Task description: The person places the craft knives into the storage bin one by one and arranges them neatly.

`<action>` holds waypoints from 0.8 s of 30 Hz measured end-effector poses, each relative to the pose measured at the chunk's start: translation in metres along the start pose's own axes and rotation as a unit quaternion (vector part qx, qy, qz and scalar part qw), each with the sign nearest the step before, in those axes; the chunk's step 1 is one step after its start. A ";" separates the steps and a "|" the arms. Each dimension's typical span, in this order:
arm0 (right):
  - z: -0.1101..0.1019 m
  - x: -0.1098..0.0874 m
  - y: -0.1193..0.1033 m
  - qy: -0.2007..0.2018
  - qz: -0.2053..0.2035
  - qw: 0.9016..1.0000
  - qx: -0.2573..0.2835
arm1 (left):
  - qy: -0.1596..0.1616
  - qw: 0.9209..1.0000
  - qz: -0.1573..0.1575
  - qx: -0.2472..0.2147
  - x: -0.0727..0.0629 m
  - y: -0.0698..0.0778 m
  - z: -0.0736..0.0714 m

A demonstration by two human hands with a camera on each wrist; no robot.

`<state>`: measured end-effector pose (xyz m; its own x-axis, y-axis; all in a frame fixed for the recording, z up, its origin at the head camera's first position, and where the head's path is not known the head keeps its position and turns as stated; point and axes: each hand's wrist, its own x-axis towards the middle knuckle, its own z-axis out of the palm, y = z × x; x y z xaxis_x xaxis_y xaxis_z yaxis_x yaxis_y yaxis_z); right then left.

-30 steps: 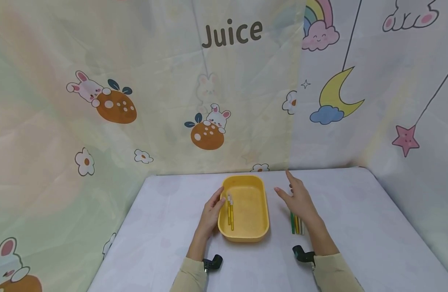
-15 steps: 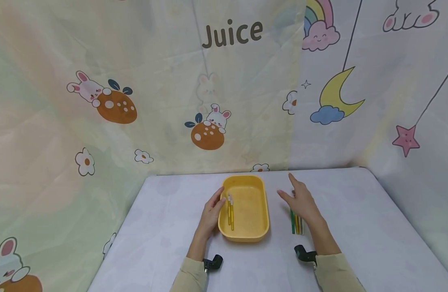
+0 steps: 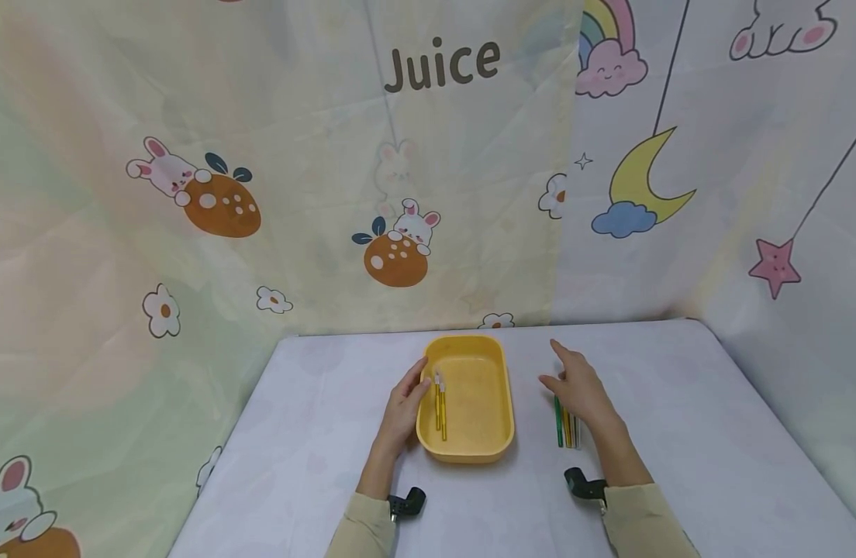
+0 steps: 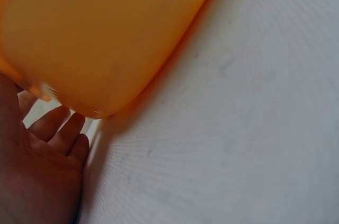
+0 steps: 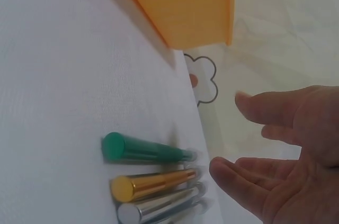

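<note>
In the head view, a yellow plastic tray [image 3: 478, 411] stands mid-table. Two slim yellow pens [image 3: 442, 411] with whitish tips lie inside it, along its left side. My left hand [image 3: 402, 403] holds the tray's left wall, thumb at the rim and fingers outside; the left wrist view shows those fingers [image 4: 69, 128] against the wall. My right hand [image 3: 580, 387] hovers over a row of several pens on the table, thumb and index finger apart, holding nothing. In the right wrist view the row has a green pen [image 5: 143, 149], a gold pen [image 5: 153, 183] and silver ones [image 5: 159, 205].
The table [image 3: 316, 465] has a white cloth. A printed curtain [image 3: 295, 194] rises right behind its far edge. Black wrist cameras [image 3: 409, 504] sit at both sleeves. A strip of table separates the tray from the pen row.
My right hand has moved slightly back toward me and to the right, lower over the pens, and its thumb and index finger are closer together. The left hand and tray have stayed still.
</note>
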<state>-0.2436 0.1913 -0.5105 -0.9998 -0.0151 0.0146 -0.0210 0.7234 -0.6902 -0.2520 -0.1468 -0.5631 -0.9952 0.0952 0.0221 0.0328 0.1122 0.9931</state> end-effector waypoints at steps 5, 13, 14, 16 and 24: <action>0.000 -0.001 0.001 -0.010 -0.002 1.000 -0.003 | 0.000 1.000 -0.001 -0.003 0.000 0.000 0.000; 0.001 -0.001 0.001 -0.019 0.006 1.000 -0.004 | 0.001 1.000 0.007 0.004 0.000 -0.001 0.000; 0.002 -0.001 0.001 -0.018 0.008 1.000 -0.004 | 0.001 1.000 0.005 0.005 0.000 -0.001 0.000; 0.002 -0.001 0.001 -0.018 0.011 1.000 -0.006 | 0.001 1.000 0.003 0.008 0.000 -0.001 0.000; 0.003 -0.002 -0.005 -0.031 0.024 0.999 -0.015 | 0.000 1.000 0.007 0.005 0.001 -0.002 -0.001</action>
<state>-0.2415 0.1860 -0.5092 -0.9978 -0.0226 -0.0630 0.0253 0.7442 -0.6674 -0.2536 -0.1478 -0.5653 -0.9946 0.0973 0.0366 0.0482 0.1197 0.9916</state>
